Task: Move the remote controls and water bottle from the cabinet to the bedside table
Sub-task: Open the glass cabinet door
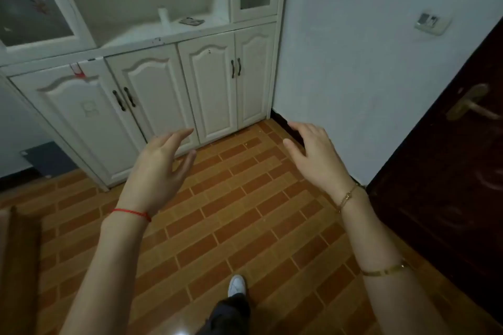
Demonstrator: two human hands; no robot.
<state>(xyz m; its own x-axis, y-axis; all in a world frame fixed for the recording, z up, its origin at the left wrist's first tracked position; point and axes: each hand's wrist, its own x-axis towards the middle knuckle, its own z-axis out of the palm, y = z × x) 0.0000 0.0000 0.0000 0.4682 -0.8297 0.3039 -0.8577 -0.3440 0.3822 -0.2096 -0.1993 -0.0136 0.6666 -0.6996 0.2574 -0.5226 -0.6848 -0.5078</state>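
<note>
A white cabinet (168,81) stands ahead against the wall, with an open counter shelf above its lower doors. On that shelf a pale, blurred upright bottle (164,17) stands near the middle, and a flat dark object (191,21), perhaps a remote control, lies just to its right. My left hand (159,168) and my right hand (315,156) are both raised in front of me over the floor, fingers spread, holding nothing. They are well short of the cabinet shelf. The bedside table is not in view.
A dark wooden door (446,171) with a brass handle stands at the right, next to a white wall with a switch plate (431,23). Brick-patterned floor tiles (245,212) stretch to the cabinet. A brown piece of furniture (16,266) sits at the left edge.
</note>
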